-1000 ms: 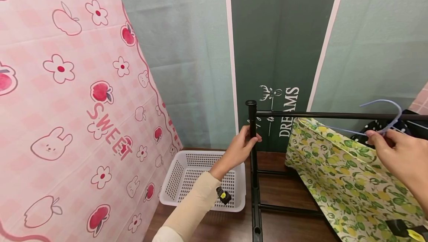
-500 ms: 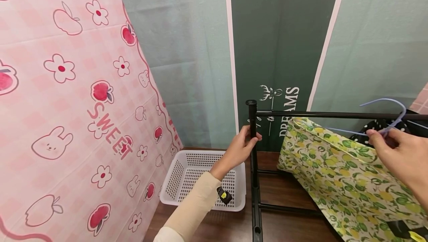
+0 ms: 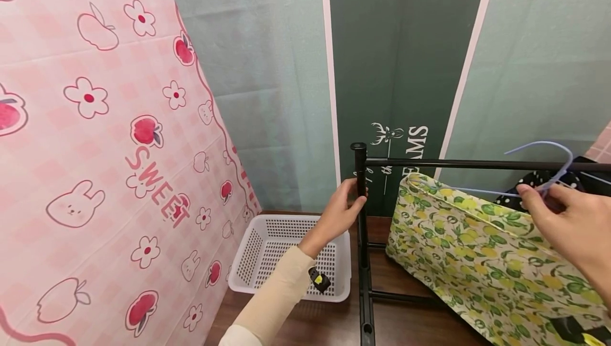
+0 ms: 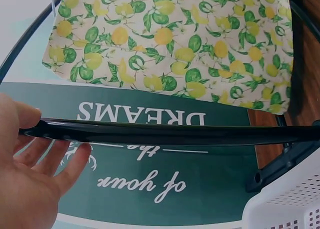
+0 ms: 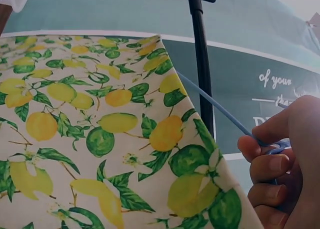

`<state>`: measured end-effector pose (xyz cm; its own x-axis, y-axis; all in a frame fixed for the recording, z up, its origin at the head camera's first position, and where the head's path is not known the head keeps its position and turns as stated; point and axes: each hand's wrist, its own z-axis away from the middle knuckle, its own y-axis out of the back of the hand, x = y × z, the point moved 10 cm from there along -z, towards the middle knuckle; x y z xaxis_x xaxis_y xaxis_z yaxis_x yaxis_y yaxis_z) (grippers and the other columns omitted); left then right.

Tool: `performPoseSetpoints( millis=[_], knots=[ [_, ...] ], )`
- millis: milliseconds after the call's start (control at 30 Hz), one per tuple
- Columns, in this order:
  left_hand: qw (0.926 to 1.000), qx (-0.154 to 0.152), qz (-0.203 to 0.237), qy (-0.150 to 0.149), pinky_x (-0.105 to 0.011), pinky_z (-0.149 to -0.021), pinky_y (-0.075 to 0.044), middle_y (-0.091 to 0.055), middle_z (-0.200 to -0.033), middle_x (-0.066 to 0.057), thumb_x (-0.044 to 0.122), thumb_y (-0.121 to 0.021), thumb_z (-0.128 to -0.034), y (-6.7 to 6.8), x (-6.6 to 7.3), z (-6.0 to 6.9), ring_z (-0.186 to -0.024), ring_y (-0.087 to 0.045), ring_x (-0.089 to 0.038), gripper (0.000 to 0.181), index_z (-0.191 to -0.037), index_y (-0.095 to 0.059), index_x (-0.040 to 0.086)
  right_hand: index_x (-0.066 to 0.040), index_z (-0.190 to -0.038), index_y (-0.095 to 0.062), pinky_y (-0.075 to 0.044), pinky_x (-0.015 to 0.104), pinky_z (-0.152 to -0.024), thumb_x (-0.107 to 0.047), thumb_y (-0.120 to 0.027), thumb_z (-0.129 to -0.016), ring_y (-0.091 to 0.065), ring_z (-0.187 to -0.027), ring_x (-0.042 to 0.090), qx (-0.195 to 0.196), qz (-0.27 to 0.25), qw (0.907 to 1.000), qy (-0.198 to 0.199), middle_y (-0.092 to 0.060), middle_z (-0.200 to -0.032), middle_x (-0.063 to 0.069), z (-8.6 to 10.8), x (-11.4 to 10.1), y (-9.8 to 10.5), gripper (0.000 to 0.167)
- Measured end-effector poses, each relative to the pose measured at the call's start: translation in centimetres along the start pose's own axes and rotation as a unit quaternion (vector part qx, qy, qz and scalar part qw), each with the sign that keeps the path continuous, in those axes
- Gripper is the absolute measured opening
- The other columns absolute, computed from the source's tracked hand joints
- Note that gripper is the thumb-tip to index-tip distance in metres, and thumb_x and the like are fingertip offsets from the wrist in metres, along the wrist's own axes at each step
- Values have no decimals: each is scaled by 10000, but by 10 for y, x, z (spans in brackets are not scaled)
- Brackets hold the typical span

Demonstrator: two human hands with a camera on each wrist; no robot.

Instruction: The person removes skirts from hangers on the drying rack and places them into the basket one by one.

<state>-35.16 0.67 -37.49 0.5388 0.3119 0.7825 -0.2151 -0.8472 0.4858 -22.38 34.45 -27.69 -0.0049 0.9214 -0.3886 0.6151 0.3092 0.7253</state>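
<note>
My left hand (image 3: 339, 213) grips the upright black post (image 3: 361, 192) of a clothes rack, thumb on one side and fingers on the other. At the right, my right hand (image 3: 573, 218) pinches a blue hanger (image 5: 220, 106) just below its hook. That hook rises above the rack's top rail (image 3: 439, 163); whether it touches the rail I cannot tell. From the hanger hangs a lemon-print cloth (image 3: 477, 250), its upper corner slipped over one hanger arm. The cloth's kind is unclear. In the left wrist view the same lemon-print cloth (image 4: 170, 44) hangs beyond the post.
A white perforated basket (image 3: 245, 253) stands on the brown wooden floor left of the rack, partly behind my left forearm. A black polka-dot cloth (image 3: 527, 180) hangs behind the lemon print. Lower black bars (image 3: 406, 297) cross the rack. Pink printed fabric (image 3: 95, 149) lines the left side.
The lemon-print cloth has swung left toward the post. My right hand and the hanger have shifted slightly left. The left hand stays on the post, with a small change at the fingertips.
</note>
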Motion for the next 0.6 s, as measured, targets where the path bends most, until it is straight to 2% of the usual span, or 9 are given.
performPoseSetpoints(
  millis=[167,267,333,500,600],
  knots=[
    [9998,96,-97,119,-352,-1066,-557,-574,-1426,-107,206,-554,-1128,4,-3,3,-1310,-593,-231,426,-1534,-483,97,67,-762,-612,-238,291,-542,-434,-487,-1117,-292,-497,44,128,-71,9997,210,-490,-544,59,4,-12,6,627],
    [9998,164,-104,33,-354,-1051,-562,-567,-1397,-107,196,-555,-1126,5,-2,4,-1278,-597,-232,389,-1499,-511,91,41,-721,-605,-222,266,-530,-459,-484,-1115,-257,-484,-5,281,-114,9988,379,-488,-531,52,6,-17,11,647],
    [9994,331,0,-83,-336,-1014,-573,-565,-1341,-120,152,-565,-1114,7,-1,4,-1213,-602,-219,353,-1456,-518,73,1,-682,-581,-204,251,-525,-476,-489,-1112,-250,-473,-3,398,-134,9975,570,-465,-519,34,6,-20,12,648],
    [9937,1026,253,-367,-372,-865,-574,-575,-1103,-130,58,-583,-1065,18,5,8,-973,-567,-169,176,-1236,-543,40,-113,-599,-479,-173,243,-514,-525,-489,-1104,-238,-451,42,682,-100,9917,1081,-386,-498,-11,10,-30,14,652],
    [9915,1174,188,-535,-356,-831,-568,-608,-1045,-114,64,-592,-1060,22,10,11,-924,-586,-155,98,-1155,-572,49,-124,-583,-461,-162,241,-505,-564,-467,-1100,-222,-450,34,829,-94,9889,1232,-375,-494,-8,12,-35,17,679]
  ],
)
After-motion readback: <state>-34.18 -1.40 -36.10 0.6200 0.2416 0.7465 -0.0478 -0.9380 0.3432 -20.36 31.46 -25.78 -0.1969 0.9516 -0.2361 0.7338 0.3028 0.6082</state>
